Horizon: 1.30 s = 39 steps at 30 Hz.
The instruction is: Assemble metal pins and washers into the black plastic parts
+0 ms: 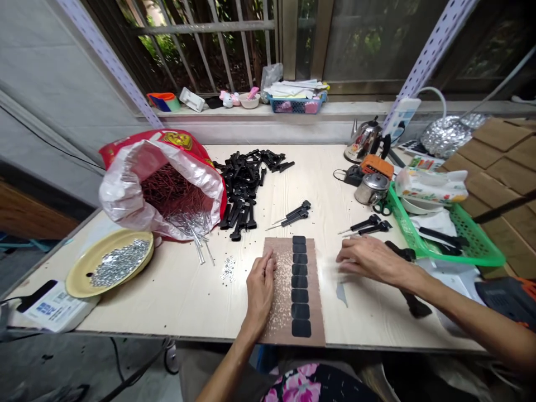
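Note:
A brown board (pixel 318 290) lies on the table's front edge, with a column of several black pads (pixel 300 286) down its middle and tiny silver bits scattered on its left part. My left hand (pixel 259 287) rests flat on the board's left edge, fingers stretched out. My right hand (pixel 368 259) lies on the table just right of the board, fingers together and curled low; whether they hold anything is hidden. Black-handled tools (pixel 371 225) lie just beyond it.
A red and silver bag (pixel 163 181) of metal pins lies open at the left, a yellow plate (pixel 77 279) of silver bits before it. A heap of black plastic parts (pixel 245 181) sits behind the board. A green basket (pixel 481 245), kettle (pixel 365 139) and cardboard (pixel 494 162) stand right.

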### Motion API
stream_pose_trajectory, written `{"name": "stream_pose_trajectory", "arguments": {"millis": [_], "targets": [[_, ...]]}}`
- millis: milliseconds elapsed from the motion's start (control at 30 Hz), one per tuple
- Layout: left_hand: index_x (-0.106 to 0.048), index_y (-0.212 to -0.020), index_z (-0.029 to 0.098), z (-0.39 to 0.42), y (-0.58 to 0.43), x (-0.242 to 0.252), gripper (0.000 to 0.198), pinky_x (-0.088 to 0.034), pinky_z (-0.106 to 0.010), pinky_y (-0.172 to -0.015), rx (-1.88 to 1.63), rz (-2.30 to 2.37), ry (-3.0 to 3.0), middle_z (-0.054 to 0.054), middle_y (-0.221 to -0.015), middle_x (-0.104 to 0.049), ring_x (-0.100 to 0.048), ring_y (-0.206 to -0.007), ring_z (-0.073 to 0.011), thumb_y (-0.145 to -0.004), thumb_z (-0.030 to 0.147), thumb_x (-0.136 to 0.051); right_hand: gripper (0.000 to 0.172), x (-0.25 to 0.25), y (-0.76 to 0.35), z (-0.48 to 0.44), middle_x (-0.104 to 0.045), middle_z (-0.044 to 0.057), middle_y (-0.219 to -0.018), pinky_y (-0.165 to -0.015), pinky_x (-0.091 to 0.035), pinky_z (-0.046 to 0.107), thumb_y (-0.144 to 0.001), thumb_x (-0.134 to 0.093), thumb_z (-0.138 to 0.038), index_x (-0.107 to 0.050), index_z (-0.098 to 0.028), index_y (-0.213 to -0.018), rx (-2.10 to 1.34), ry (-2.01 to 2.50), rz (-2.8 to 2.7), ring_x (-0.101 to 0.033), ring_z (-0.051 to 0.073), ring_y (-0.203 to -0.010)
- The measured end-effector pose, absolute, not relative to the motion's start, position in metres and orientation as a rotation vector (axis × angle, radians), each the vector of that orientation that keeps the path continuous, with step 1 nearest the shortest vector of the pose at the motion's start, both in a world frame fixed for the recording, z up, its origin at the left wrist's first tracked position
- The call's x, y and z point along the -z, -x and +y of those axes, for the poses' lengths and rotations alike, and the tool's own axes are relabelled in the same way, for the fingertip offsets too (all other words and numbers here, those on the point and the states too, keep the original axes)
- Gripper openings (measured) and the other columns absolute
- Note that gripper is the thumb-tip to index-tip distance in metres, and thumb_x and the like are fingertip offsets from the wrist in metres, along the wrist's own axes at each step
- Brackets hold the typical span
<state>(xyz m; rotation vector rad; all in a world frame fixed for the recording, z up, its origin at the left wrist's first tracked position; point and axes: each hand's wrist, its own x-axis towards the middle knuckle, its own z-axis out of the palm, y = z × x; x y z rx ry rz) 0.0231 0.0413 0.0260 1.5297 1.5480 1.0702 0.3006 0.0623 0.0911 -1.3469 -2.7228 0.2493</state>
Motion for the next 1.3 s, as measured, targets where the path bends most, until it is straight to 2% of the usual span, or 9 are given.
{"name": "stream_pose_trajectory", "arguments": {"millis": [100, 200, 400, 600, 833, 967, 1167, 1300], "targets": [[-0.061, -0.117, 0.022, 0.039, -0.025, -0.027, 0.035, -0.047, -0.033, -0.083, -1.098, 1.549, -1.525, -0.007, -0.104, -0.063, -0.06, -0.093, -0.0189, -0.091, 0.036, -0.042, 0.024, -0.099, -0.292, 0.094, -0.065, 0.004, -0.085, -0.069, -0.036, 0.03, -0.092, -0.046, -0.034, -0.067, -0.023, -0.089, -0.074, 1.341, -2.617, -0.055, 0.017, -0.08], [-0.062, -0.115, 0.022, 0.034, -0.021, -0.032, 0.033, -0.048, -0.031, -0.08, -1.122, 1.549, -1.5, -0.007, -0.103, -0.063, -0.061, -0.092, -0.0186, -0.091, 0.036, -0.043, 0.025, -0.083, -0.257, 0.138, -0.065, 0.005, -0.086, -0.067, -0.034, 0.029, -0.095, -0.041, -0.027, -0.066, -0.022, -0.092, 0.036, 1.289, -2.554, -0.052, 0.018, -0.082], [-0.066, -0.104, 0.022, 0.032, 0.041, -0.046, 0.027, -0.047, -0.031, -0.078, -1.228, 1.858, -1.622, -0.006, -0.1, -0.065, -0.058, -0.093, -0.0193, -0.089, 0.034, -0.047, 0.018, -0.042, -0.203, 0.208, -0.064, 0.003, -0.08, -0.065, -0.027, 0.03, -0.09, -0.049, -0.02, -0.064, -0.022, -0.081, 0.091, 1.124, -2.818, -0.05, 0.018, -0.079], [-0.069, -0.095, 0.023, 0.033, 0.112, -0.036, 0.025, -0.046, -0.037, -0.077, -0.962, 2.098, -1.83, -0.007, -0.089, -0.067, -0.055, -0.086, -0.023, -0.087, 0.034, -0.048, 0.016, -0.032, -0.194, 0.224, -0.063, 0.005, -0.084, -0.065, -0.027, 0.031, -0.086, -0.052, -0.013, -0.065, -0.02, -0.079, 0.151, 1.15, -2.992, -0.054, 0.019, -0.079], [-0.069, -0.096, 0.023, 0.029, 0.114, -0.023, 0.027, -0.045, -0.035, -0.073, -0.757, 1.988, -2.061, -0.007, -0.083, -0.063, -0.053, -0.082, -0.0219, -0.089, 0.036, -0.047, 0.017, -0.037, -0.192, 0.227, -0.064, 0.008, -0.086, -0.057, -0.03, 0.028, -0.086, -0.048, -0.01, -0.063, -0.016, -0.081, 0.185, 1.174, -3.113, -0.058, 0.018, -0.076], [-0.068, -0.095, 0.023, 0.026, 0.111, -0.019, 0.025, -0.046, -0.034, -0.073, -0.706, 1.981, -2.159, -0.007, -0.083, -0.06, -0.053, -0.083, -0.0214, -0.09, 0.031, -0.044, 0.016, -0.036, -0.191, 0.23, -0.065, 0.01, -0.085, -0.056, -0.031, 0.027, -0.085, -0.049, -0.011, -0.063, -0.015, -0.078, 0.157, 1.235, -3.082, -0.059, 0.018, -0.072], [-0.067, -0.088, 0.021, 0.025, 0.108, -0.027, 0.021, -0.045, -0.036, -0.08, -0.841, 1.97, -2.05, -0.007, -0.085, -0.062, -0.055, -0.087, -0.0219, -0.088, 0.03, -0.048, 0.025, -0.062, -0.194, 0.217, -0.063, 0.011, -0.085, -0.063, -0.037, 0.03, -0.092, -0.037, -0.015, -0.061, -0.012, -0.095, 0.205, 1.335, -2.817, -0.057, 0.018, -0.074], [-0.067, -0.087, 0.017, 0.031, 0.094, -0.041, 0.025, -0.047, -0.031, -0.067, -1.126, 1.81, -1.342, -0.005, -0.081, -0.064, -0.058, -0.071, -0.0165, -0.081, 0.039, -0.058, 0.033, -0.087, -0.189, 0.174, -0.06, 0.009, -0.093, -0.06, -0.044, 0.026, -0.096, -0.033, -0.022, -0.054, -0.013, -0.119, -0.1, 1.073, -2.4, -0.054, 0.014, -0.072]]}}
